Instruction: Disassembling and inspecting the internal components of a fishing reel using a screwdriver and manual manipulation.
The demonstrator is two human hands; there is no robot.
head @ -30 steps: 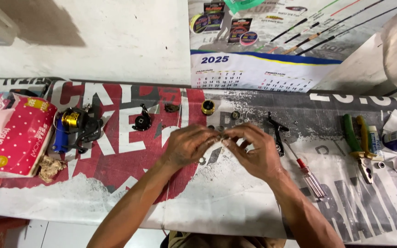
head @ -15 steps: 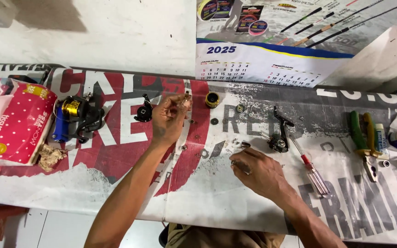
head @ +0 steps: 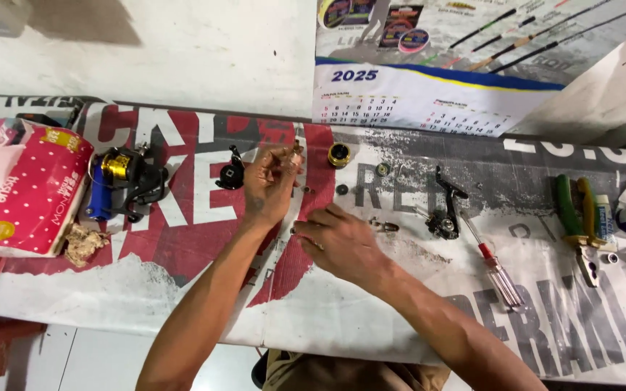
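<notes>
My left hand is raised over the red-and-white banner that covers the table, its fingertips pinching a small brass-coloured part. My right hand rests low on the banner, fingers curled over tiny parts near its tips; whether it grips one I cannot tell. A small metal piece lies just right of it. A black reel part sits left of my left hand. A gold ring-shaped part lies beyond the hands.
A blue, gold and black fishing reel and a pink tissue pack lie at the left. A black reel handle, a red-handled screwdriver and green-yellow pliers lie at the right. A calendar hangs behind.
A second ago both hands were together at the centre. My left hand has lifted away to the upper left with the small part, and my right hand has dropped to the banner.
</notes>
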